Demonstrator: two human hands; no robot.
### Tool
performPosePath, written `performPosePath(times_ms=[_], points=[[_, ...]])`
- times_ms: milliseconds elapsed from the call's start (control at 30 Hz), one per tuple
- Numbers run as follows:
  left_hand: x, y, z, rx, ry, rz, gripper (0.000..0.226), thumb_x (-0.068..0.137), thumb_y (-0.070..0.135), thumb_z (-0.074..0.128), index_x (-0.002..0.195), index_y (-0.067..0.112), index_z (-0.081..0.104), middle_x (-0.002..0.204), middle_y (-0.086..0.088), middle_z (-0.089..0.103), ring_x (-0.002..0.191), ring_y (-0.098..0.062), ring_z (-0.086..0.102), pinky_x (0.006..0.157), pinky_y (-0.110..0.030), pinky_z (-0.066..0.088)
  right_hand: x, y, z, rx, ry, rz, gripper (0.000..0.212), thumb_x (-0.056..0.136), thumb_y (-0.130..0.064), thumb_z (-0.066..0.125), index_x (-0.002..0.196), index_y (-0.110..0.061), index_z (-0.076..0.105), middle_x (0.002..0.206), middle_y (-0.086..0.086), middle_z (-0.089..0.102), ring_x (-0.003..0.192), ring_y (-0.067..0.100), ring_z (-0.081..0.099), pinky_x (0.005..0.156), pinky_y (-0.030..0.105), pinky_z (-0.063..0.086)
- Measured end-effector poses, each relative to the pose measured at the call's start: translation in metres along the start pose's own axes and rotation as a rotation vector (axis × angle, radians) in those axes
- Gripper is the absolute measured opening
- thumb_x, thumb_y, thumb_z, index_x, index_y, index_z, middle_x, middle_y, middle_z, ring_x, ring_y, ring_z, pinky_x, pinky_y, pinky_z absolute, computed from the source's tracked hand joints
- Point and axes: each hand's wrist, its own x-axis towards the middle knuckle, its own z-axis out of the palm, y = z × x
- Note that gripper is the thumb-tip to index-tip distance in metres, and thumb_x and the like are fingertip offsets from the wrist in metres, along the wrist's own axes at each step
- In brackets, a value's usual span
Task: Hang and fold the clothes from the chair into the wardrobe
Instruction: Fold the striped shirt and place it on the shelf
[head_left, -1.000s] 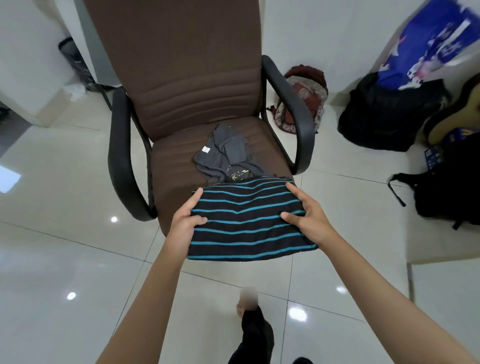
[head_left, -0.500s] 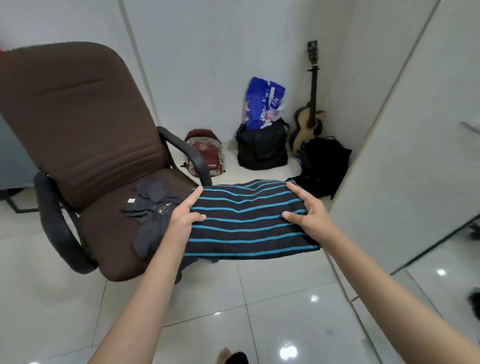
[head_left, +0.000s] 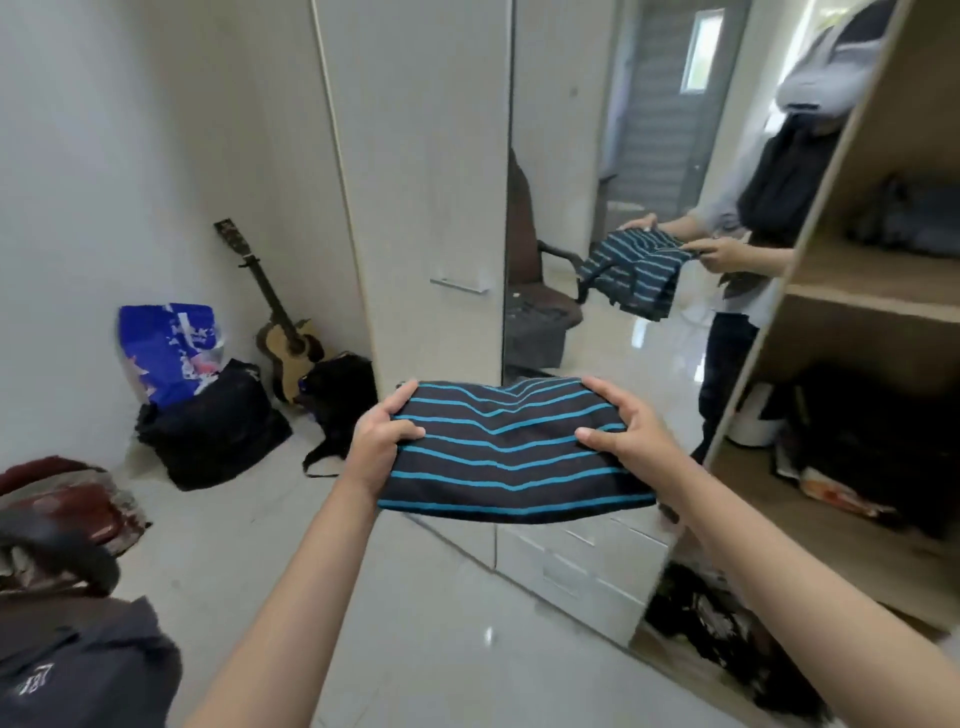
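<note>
A folded black garment with thin blue stripes (head_left: 511, 454) hangs flat in the air in front of me. My left hand (head_left: 382, 439) grips its left edge and my right hand (head_left: 623, 434) grips its right edge. The wardrobe (head_left: 426, 208) stands straight ahead, with a mirrored door (head_left: 613, 171) and open wooden shelves (head_left: 878, 283) at the right holding dark clothes. The chair's armrest (head_left: 57, 553) shows at the bottom left, with a grey garment (head_left: 88, 670) lying on the seat.
A guitar (head_left: 283, 322) leans in the corner beside a black backpack (head_left: 340, 397), a black bag (head_left: 208, 426) and a blue plastic bag (head_left: 169, 348). A red backpack (head_left: 67, 493) lies at the left. White drawers (head_left: 576, 561) sit below the mirror. The floor is glossy white tile.
I have turned right, away from the chair and toward the wardrobe, carrying the striped garment in both hands. The chair has slid to the bottom left edge of view.
</note>
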Motion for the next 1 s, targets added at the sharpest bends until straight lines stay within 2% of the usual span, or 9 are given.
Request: performPosePath(times_ms=[67, 233, 367, 433, 500, 633, 700, 833, 1000], points=[[-0.002, 0.001, 0.046, -0.011, -0.09, -0.02, 0.081, 0.056, 0.007, 0.055, 0.136, 0.01, 0.049, 0.128, -0.012, 0.055, 0.113, -0.035, 0.057, 0.097, -0.042, 0.047, -0.033, 0.0, -0.042, -0.016, 0.076, 0.037, 0.067, 0.084, -0.011, 0.07, 0.142, -0.026, 0.041, 0.127, 0.001, 0.051, 0.101, 0.012, 0.06, 0.072, 0.015, 0.053], [-0.006, 0.002, 0.162, 0.004, -0.337, -0.037, 0.082, 0.053, 0.007, 0.055, 0.135, 0.01, 0.051, 0.118, -0.01, 0.06, 0.09, -0.021, 0.062, 0.064, -0.017, 0.053, -0.105, -0.005, -0.144, -0.09, 0.267, 0.097, 0.066, 0.084, -0.011, 0.07, 0.141, -0.024, 0.041, 0.126, 0.005, 0.055, 0.105, 0.019, 0.063, 0.087, 0.03, 0.055], [-0.002, 0.012, 0.254, 0.041, -0.479, -0.008, 0.059, 0.077, -0.005, 0.053, 0.134, 0.012, 0.05, 0.117, -0.005, 0.057, 0.088, -0.016, 0.06, 0.055, -0.012, 0.049, -0.145, -0.014, -0.22, -0.096, 0.392, 0.127, 0.067, 0.084, -0.01, 0.069, 0.143, -0.02, 0.039, 0.125, 0.004, 0.055, 0.105, 0.018, 0.063, 0.083, 0.027, 0.055], [0.005, 0.021, 0.299, 0.074, -0.537, 0.012, 0.056, 0.083, -0.007, 0.049, 0.134, 0.016, 0.05, 0.111, -0.003, 0.055, 0.087, -0.018, 0.059, 0.057, -0.015, 0.05, -0.153, -0.02, -0.256, -0.127, 0.445, 0.119, 0.067, 0.085, -0.009, 0.069, 0.144, -0.018, 0.038, 0.127, 0.003, 0.055, 0.107, 0.016, 0.061, 0.083, 0.024, 0.055], [0.015, 0.032, 0.345, 0.108, -0.577, 0.055, 0.055, 0.083, -0.004, 0.05, 0.133, 0.019, 0.05, 0.12, -0.006, 0.053, 0.092, -0.02, 0.058, 0.064, -0.02, 0.049, -0.155, -0.027, -0.294, -0.176, 0.505, 0.105, 0.066, 0.085, -0.01, 0.069, 0.143, -0.017, 0.039, 0.128, 0.001, 0.053, 0.108, 0.015, 0.059, 0.085, 0.023, 0.052], [0.048, 0.065, 0.428, 0.082, -0.587, 0.189, 0.06, 0.077, -0.01, 0.051, 0.131, 0.016, 0.055, 0.135, -0.008, 0.051, 0.115, -0.026, 0.053, 0.092, -0.029, 0.045, -0.141, -0.045, -0.374, -0.245, 0.597, 0.046, 0.064, 0.084, -0.014, 0.07, 0.141, -0.02, 0.041, 0.133, 0.001, 0.051, 0.115, 0.018, 0.056, 0.099, 0.034, 0.049], [0.067, 0.089, 0.464, 0.058, -0.578, 0.239, 0.06, 0.077, -0.012, 0.051, 0.131, 0.014, 0.055, 0.138, -0.006, 0.05, 0.12, -0.024, 0.051, 0.1, -0.03, 0.041, -0.129, -0.061, -0.409, -0.235, 0.614, 0.005, 0.062, 0.086, -0.013, 0.068, 0.14, -0.018, 0.041, 0.132, 0.002, 0.051, 0.113, 0.018, 0.056, 0.092, 0.028, 0.052], [0.101, 0.135, 0.522, 0.057, -0.573, 0.301, 0.059, 0.08, -0.007, 0.051, 0.133, 0.018, 0.055, 0.141, -0.002, 0.047, 0.12, -0.023, 0.049, 0.087, -0.023, 0.043, -0.098, -0.092, -0.471, -0.209, 0.657, -0.06, 0.059, 0.087, -0.01, 0.066, 0.14, -0.015, 0.042, 0.128, 0.004, 0.053, 0.1, 0.012, 0.06, 0.07, 0.015, 0.054], [0.138, 0.161, 0.581, 0.014, -0.563, 0.289, 0.059, 0.08, -0.008, 0.049, 0.132, 0.02, 0.055, 0.124, -0.002, 0.054, 0.087, -0.013, 0.058, 0.062, -0.019, 0.047, -0.048, -0.104, -0.532, -0.155, 0.72, -0.05, 0.059, 0.087, -0.008, 0.066, 0.14, -0.016, 0.043, 0.123, 0.006, 0.054, 0.094, 0.016, 0.064, 0.065, 0.02, 0.055]])
